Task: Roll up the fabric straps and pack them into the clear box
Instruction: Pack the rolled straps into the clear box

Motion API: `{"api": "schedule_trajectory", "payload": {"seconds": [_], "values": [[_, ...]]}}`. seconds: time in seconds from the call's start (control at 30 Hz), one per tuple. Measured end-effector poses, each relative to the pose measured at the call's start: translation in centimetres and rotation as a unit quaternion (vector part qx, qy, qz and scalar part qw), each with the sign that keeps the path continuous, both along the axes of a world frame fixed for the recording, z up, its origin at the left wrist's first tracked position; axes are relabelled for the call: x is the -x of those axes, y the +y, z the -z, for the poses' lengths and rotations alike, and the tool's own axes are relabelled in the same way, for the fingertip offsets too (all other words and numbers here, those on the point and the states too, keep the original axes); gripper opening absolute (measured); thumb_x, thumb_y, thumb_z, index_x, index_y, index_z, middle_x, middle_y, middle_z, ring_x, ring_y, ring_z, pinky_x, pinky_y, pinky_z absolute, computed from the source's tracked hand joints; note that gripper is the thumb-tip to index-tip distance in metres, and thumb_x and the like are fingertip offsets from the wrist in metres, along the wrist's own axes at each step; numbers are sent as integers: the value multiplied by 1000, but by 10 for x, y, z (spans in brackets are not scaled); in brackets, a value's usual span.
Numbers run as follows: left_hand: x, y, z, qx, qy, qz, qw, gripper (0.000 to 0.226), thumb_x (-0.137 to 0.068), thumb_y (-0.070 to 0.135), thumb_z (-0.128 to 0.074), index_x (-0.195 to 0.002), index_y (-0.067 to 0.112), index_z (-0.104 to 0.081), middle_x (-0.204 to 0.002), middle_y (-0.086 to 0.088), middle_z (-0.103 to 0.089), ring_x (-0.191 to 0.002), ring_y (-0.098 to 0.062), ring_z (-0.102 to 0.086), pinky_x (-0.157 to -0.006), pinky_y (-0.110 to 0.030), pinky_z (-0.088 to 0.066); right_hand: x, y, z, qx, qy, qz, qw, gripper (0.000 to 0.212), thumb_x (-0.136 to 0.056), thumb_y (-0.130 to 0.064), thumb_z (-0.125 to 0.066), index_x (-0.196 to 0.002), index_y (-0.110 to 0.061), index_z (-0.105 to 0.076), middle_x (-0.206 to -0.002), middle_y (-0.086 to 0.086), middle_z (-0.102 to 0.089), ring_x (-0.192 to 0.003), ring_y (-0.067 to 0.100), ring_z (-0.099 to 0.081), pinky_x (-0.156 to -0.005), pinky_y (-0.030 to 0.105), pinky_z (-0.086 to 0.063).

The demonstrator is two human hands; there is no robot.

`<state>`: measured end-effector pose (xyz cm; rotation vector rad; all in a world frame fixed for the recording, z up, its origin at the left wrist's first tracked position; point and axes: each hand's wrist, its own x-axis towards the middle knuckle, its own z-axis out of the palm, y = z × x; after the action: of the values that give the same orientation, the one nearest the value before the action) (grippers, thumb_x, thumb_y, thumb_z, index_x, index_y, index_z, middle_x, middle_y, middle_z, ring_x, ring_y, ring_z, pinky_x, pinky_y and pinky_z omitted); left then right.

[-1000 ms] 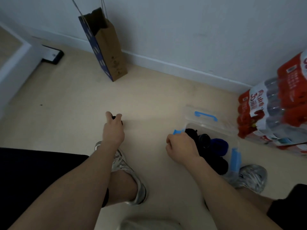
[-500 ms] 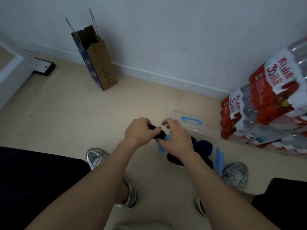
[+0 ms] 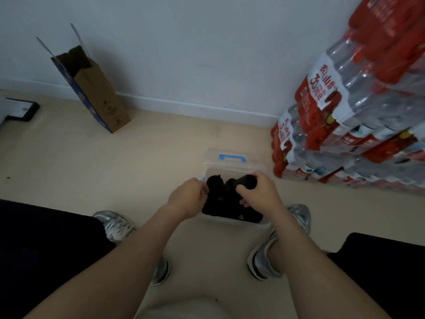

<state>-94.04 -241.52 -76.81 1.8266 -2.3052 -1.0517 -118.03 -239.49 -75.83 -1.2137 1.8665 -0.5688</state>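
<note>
black strap roll gripped by right hand over clear box (left hand unclear) beside "30" packs.

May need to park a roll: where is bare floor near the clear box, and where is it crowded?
Bare floor spreads left of the clear box, between paper bag and left shoe; another patch lies between it and the right shoe. Crowded: the box, full of dark rolls, and the gap to the water packs.
</note>
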Motion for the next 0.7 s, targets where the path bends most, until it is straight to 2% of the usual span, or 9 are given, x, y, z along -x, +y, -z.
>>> {"api": "schedule_trajectory", "payload": {"seconds": [0.1,0.17,0.23,0.3,0.4,0.5,0.57,0.63,0.7], "values": [[0,9,11,-15,-82,111,990,29,-100,35,-64,-122,17,-71,-130,-7,-42,-102,-39,-67,-86,-45,-55,17,10,7,-31,-59,77,995,42,-80,-42,-78,-102,-15,-54,-71,15,-76,-55,34,-76,-46,40,-60],[0,13,13,5,-93,135,986,31,-98,38,-63,-116,15,-70,-128,-6,-40,-98,-37,-66,-80,-44,-54,15,13,11,-30,-58,85,994,43,-78,-47,-76,-101,-16,-55,-68,13,-75,-53,33,-75,-43,34,-56],[2,14,14,71,-117,161,977,32,-95,43,-60,-111,17,-70,-124,-5,-46,-108,-32,-61,-84,-41,-49,7,14,17,-4,-63,81,995,40,-77,-46,-75,-102,-21,-58,-81,9,-78,-62,24,-77,-50,32,-58],[4,15,14,133,-161,205,956,35,-92,46,-54,-111,22,-72,-127,-2,-53,-123,-29,-52,-93,-42,-42,-5,13,23,25,-38,40,998,38,-76,-41,-76,-109,-29,-64,-100,-4,-75,-83,10,-74,-67,26,-58],[9,17,23,124,-181,257,941,43,-95,38,-49,-130,21,-67,-153,2,-52,-154,-27,-32,-111,-49,-31,-22,13,32,27,-37,4,999,48,-68,-47,-72,-114,-34,-67,-106,-14,-71,-95,4,-67,-78,26,-58],[16,18,28,78,-191,269,941,61,-99,32,-51,-158,21,-42,-164,1,-42,-162,-25,-18,-122,-59,-19,-16,16,38,56,-52,79,994,44,-68,-57,-64,-105,-32,-68,-96,-14,-71,-85,2,-68,-64,12,-51],[24,17,28,68,-186,270,942,76,-96,26,-56,-166,21,-27,-163,-2,-40,-158,-27,-23,-124,-61,-17,3,18,39,55,-38,142,988,40,-71,-57,-65,-100,-29,-65,-92,-6,-73,-83,12,-72,-65,20,-58],[36,13,28,63,-167,289,941,88,-90,17,-63,-168,21,-22,-168,-5,-31,-157,-29,-25,-127,-58,-14,21,19,41,45,-39,170,984,30,-80,-47,-70,-102,-30,-59,-92,4,-77,-80,22,-78,-70,44,-67],[47,9,27,25,-150,315,937,99,-85,9,-66,-170,23,-18,-177,-5,-13,-155,-32,-33,-127,-51,-23,34,19,42,53,-63,185,979,28,-85,-34,-72,-103,-31,-52,-93,11,-77,-72,22,-80,-65,51,-68]]}}
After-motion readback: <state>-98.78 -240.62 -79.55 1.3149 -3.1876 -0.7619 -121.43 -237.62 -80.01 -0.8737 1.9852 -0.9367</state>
